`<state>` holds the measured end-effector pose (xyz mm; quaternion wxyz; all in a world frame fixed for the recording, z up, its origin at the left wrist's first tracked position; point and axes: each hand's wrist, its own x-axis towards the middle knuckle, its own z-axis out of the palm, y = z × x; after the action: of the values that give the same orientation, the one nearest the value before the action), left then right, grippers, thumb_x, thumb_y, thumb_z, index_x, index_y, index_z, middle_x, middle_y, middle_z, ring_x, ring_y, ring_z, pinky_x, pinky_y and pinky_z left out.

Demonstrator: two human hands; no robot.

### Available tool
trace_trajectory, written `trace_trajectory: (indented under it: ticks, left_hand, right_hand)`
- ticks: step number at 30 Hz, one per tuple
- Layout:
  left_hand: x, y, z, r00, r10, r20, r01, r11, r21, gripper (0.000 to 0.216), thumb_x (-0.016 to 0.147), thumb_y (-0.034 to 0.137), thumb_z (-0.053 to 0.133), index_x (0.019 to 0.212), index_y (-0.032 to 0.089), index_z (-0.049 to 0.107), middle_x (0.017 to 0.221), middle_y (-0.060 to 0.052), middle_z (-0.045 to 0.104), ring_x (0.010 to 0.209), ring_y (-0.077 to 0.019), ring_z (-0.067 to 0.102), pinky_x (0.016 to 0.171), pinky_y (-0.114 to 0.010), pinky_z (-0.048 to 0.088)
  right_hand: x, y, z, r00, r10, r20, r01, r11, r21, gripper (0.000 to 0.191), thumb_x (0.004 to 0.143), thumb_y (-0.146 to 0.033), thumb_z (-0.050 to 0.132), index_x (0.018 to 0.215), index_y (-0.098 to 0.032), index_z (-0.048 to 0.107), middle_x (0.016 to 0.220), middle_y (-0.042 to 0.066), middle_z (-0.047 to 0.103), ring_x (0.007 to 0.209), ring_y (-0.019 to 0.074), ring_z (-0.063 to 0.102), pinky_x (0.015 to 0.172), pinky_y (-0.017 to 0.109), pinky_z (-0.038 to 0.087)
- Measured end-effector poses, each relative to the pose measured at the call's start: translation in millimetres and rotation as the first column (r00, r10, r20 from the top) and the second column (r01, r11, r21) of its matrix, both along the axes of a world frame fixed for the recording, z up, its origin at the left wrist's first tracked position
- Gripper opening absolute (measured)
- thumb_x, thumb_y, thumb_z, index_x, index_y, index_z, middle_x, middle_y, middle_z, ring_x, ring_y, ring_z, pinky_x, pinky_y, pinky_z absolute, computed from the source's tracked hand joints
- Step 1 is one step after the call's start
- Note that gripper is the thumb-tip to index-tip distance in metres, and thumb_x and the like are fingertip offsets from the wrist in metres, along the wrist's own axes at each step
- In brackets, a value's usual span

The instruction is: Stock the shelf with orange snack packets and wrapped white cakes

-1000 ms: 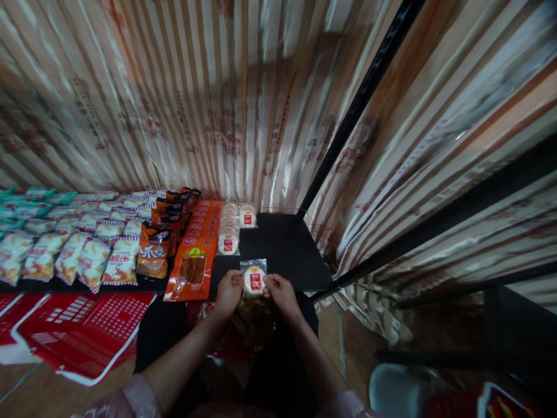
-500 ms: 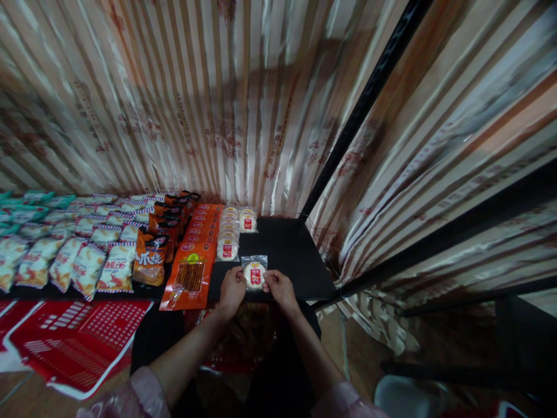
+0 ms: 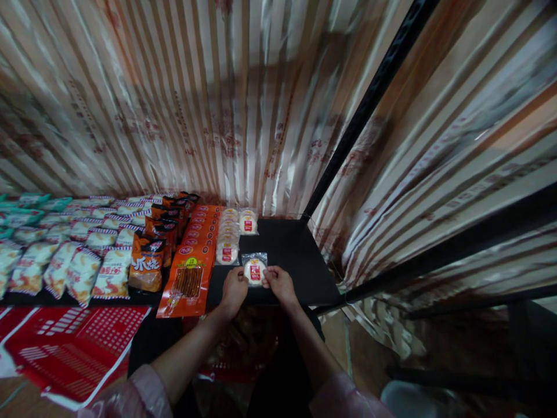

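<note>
I have the left hand [image 3: 234,288] and the right hand [image 3: 281,283] pinching opposite sides of a clear-wrapped round white cake [image 3: 255,271], held at the front of the black shelf [image 3: 289,252]; I can't tell whether it touches the surface. Beyond it I see an overlapping row of matching packets [image 3: 227,247], beside overlapping orange snack-stick bags [image 3: 189,281].
</note>
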<state>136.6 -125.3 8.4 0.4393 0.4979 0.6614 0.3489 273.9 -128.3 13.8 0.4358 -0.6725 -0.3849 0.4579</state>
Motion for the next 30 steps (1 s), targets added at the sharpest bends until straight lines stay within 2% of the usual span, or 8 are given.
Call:
trace_trajectory:
  ticks: [7, 14, 19, 22, 26, 30]
  left_hand:
    - [5, 2, 11.1, 0.997, -0.024, -0.078, 0.026, 1.0, 0.016, 0.032, 0.071, 0.008, 0.048, 0.1, 0.01, 0.061, 0.101, -0.012, 0.064, 0.09, -0.0172, 0.059, 0.085, -0.026, 0.042]
    - [13, 11, 13.4, 0.998, -0.037, -0.051, 0.038, 0.999, 0.013, 0.035, 0.07, 0.008, 0.049, 0.103, 0.012, 0.06, 0.106, -0.011, 0.063, 0.096, -0.0176, 0.058, 0.089, -0.027, 0.04]
    - [19, 19, 21.1, 0.987, -0.122, -0.104, 0.13, 0.989, 0.075, 0.033, 0.07, 0.005, 0.045, 0.096, 0.014, 0.062, 0.104, -0.009, 0.064, 0.096, -0.0183, 0.057, 0.091, -0.029, 0.039]
    - [22, 24, 23.5, 0.988, -0.121, -0.096, 0.131, 0.986, 0.101, 0.034, 0.068, 0.003, 0.047, 0.096, 0.016, 0.062, 0.108, -0.008, 0.062, 0.1, -0.0185, 0.055, 0.092, -0.028, 0.038]
    - [25, 29, 22.3, 0.989, -0.118, -0.088, 0.128, 0.985, 0.115, 0.036, 0.067, 0.004, 0.048, 0.098, 0.016, 0.061, 0.118, -0.008, 0.056, 0.108, -0.0186, 0.051, 0.096, -0.027, 0.036]
    - [28, 36, 20.8, 0.983, -0.145, -0.11, 0.159, 0.979, 0.126, 0.036, 0.067, 0.005, 0.048, 0.099, 0.015, 0.061, 0.118, -0.01, 0.056, 0.107, -0.0197, 0.052, 0.094, -0.027, 0.037]
  right_hand:
    - [1, 12, -2.6, 1.0, -0.015, 0.002, 0.015, 1.0, 0.005, 0.005, 0.071, -0.026, 0.055, 0.071, -0.02, 0.054, 0.052, -0.002, 0.06, 0.047, 0.0136, 0.059, 0.049, 0.023, 0.049]
    - [2, 28, -7.0, 0.999, -0.03, 0.03, 0.029, 0.999, 0.035, 0.006, 0.073, -0.027, 0.053, 0.074, -0.021, 0.052, 0.053, -0.003, 0.06, 0.047, 0.0131, 0.059, 0.049, 0.023, 0.049]
    - [2, 40, -9.3, 0.999, -0.045, 0.026, 0.043, 0.997, 0.059, 0.006, 0.073, -0.027, 0.052, 0.074, -0.021, 0.051, 0.054, -0.003, 0.059, 0.046, 0.0121, 0.058, 0.049, 0.022, 0.048]
    - [2, 47, -12.7, 0.999, -0.046, 0.025, 0.045, 0.997, 0.07, 0.008, 0.073, -0.029, 0.053, 0.074, -0.021, 0.052, 0.056, -0.002, 0.061, 0.047, 0.0124, 0.059, 0.05, 0.023, 0.048]
    - [2, 56, -16.2, 0.998, -0.052, 0.047, 0.048, 0.995, 0.084, 0.01, 0.072, -0.029, 0.053, 0.076, -0.02, 0.053, 0.057, -0.002, 0.062, 0.047, 0.0127, 0.059, 0.049, 0.023, 0.048]
    - [1, 62, -14.8, 0.997, -0.056, 0.059, 0.052, 0.996, 0.075, 0.007, 0.073, -0.028, 0.052, 0.074, -0.02, 0.053, 0.056, -0.002, 0.061, 0.046, 0.0126, 0.059, 0.049, 0.023, 0.048]
